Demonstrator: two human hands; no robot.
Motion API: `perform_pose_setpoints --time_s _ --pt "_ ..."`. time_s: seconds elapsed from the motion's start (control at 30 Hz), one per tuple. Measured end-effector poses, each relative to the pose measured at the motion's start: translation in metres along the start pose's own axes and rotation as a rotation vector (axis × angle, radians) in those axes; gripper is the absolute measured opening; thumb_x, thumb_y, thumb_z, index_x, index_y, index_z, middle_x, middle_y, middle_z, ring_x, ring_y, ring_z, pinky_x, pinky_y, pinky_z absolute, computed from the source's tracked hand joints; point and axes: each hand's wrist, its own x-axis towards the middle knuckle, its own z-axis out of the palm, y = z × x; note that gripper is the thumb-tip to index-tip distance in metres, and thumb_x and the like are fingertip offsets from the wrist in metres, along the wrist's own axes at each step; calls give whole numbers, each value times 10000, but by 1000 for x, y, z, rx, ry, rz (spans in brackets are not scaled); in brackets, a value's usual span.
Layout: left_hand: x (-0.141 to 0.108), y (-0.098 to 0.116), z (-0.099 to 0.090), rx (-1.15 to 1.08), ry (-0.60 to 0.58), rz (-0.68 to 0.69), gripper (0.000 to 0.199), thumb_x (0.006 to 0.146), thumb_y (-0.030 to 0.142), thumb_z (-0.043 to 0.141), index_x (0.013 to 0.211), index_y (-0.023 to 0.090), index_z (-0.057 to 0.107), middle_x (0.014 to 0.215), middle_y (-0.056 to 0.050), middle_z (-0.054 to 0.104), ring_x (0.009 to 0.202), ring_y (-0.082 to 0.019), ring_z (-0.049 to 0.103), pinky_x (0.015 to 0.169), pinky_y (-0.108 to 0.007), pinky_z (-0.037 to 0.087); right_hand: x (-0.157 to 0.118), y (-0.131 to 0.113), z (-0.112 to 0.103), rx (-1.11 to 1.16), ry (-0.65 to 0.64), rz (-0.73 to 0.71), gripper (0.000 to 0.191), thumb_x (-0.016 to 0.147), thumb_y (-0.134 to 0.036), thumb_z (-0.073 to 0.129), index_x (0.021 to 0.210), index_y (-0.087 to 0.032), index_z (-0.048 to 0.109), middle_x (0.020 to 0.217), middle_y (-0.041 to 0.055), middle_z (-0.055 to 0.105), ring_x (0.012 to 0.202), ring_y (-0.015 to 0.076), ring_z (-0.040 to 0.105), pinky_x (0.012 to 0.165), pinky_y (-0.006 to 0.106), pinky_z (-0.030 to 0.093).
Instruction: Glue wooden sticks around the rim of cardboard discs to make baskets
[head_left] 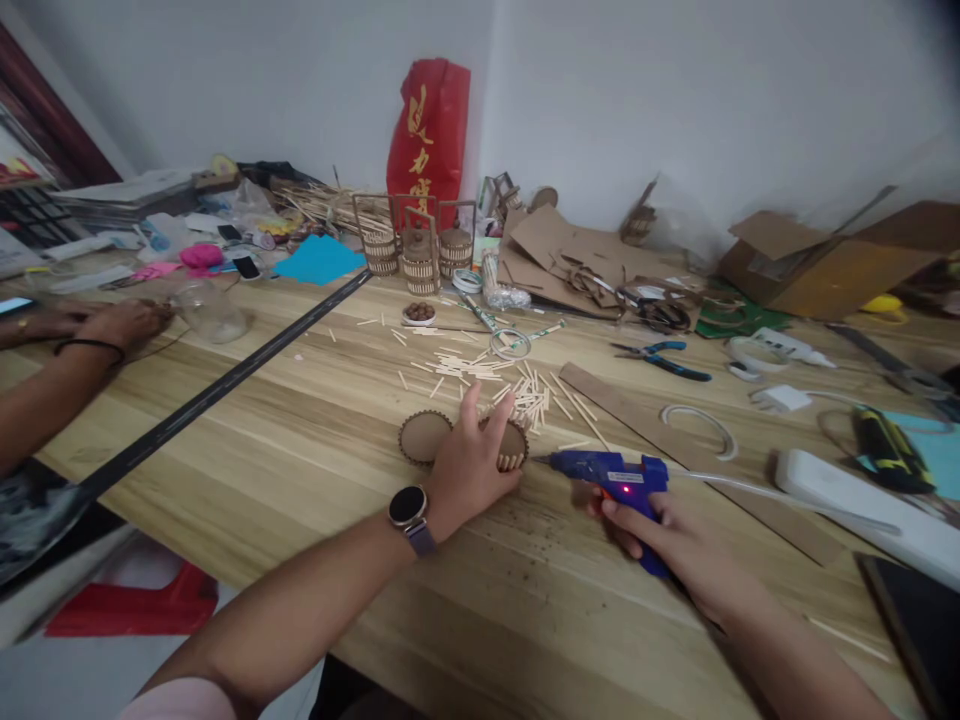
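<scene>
My left hand [474, 462], with a watch on its wrist, is on a small round cardboard piece [513, 443] edged with short sticks, its fingers wrapped round the rim. A second round piece [424, 438] with a dark beaded edge lies just left of it. My right hand [637, 525] grips a blue glue gun [611, 472] with a red light lit; its nozzle points left, close to the right side of the held piece. Behind my left hand, short wooden sticks [529, 400] lie scattered on the table.
Another person's hands [124, 325] are at the left, beside a clear jar [210, 312]. Small wooden baskets [420, 262] stand at the back. Pliers [664, 358], a cardboard strip [675, 450] and a white power strip [870, 510] lie to the right on the table [360, 430].
</scene>
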Motion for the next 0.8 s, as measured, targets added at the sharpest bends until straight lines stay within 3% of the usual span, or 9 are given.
perform_pose_setpoints --time_s 0.33,0.57,0.67,0.8 --pt "1 1 -3 -14 -25 -7 962 660 213 782 1450 301 240 1543 -156 55 1237 -350 491 956 -456 482 4 8 7 -212 39 30 498 745 -676 523 681 -189 604 493 -47 445 458 119 409 444 248 309" --pt "1 -1 -2 -12 -14 16 953 671 214 770 1449 305 227 1542 -149 55 1238 -342 487 949 -457 488 4 5 9 -322 96 -79 457 777 -634 504 607 -220 597 465 -30 471 447 140 429 418 253 331" --pt "1 -1 -2 1 -14 16 969 659 220 781 1451 300 228 1541 -153 60 1234 -349 490 949 -457 489 4 4 10 -349 100 -114 429 785 -614 507 625 -231 614 464 -20 518 450 164 469 424 267 368" --pt "1 -1 -2 -5 -14 18 978 656 209 783 1453 299 224 1542 -155 60 1250 -352 476 967 -465 475 6 5 11 -379 116 -170 397 800 -584 503 753 -227 671 633 31 670 602 229 604 567 320 480"
